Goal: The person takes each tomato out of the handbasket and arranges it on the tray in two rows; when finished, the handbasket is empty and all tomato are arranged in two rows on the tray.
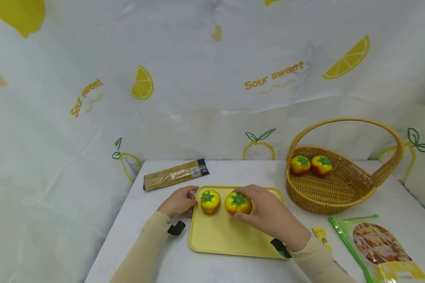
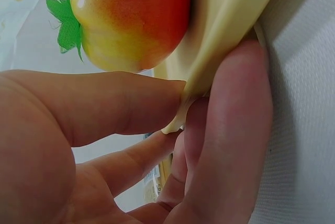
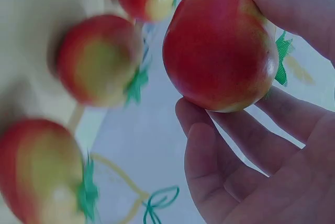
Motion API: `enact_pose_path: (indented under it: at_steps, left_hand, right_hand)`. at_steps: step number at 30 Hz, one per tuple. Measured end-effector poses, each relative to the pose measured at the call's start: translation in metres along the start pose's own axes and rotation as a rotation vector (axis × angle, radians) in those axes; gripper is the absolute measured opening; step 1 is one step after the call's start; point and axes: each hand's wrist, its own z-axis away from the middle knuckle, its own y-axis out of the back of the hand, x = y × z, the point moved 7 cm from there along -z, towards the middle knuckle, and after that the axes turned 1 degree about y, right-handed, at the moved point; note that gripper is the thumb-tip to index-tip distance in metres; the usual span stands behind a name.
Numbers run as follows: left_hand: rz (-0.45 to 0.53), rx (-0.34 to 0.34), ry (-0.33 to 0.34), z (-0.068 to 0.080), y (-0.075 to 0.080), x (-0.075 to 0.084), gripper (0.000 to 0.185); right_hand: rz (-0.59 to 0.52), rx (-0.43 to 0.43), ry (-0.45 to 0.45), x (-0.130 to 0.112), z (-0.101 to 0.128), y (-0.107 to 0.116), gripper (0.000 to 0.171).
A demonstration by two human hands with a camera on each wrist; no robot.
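Now a fruit (image 3: 220,46) sits gripped between the right fingers (image 3: 201,150); left fingers (image 2: 238,98) pinch the tray rim (image 2: 222,33).

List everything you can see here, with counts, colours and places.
Table: one, white, below.
Tray: one, pale yellow, table's centre.
Basket: one, brown, right rear.
Round fruits: four in head view, yellow-red: one on tray, one held, two in basket; right wrist view shows four, three blurred.
Stick packet: one, brown, left rear.
Sachet: one, yellow, right of tray.
Bag: one, green-edged, front right.
Backdrop: one, white with yellow-green prints, behind.
Wrist pieces: two, black, at wrists.
Sleeves: two, cream, forearms.
Left hand: one, pinching tray's left edge.
Right hand: one, holding fruit.
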Motion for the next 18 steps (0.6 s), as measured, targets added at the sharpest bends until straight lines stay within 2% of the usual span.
enact_pose_path:
  at_steps: [11,18]
  left_hand:
    - [-0.003,-0.009,0.012,-0.003,0.001,0.000,0.060]
    - [0.014,-0.016,0.019,-0.003,0.002,-0.002,0.060]
  right_hand:
    - [-0.007,-0.169,0.015,-0.025,-0.005,-0.062,0.062]
    - [-0.022,-0.186,0.050,-0.036,-0.004,-0.080,0.063]
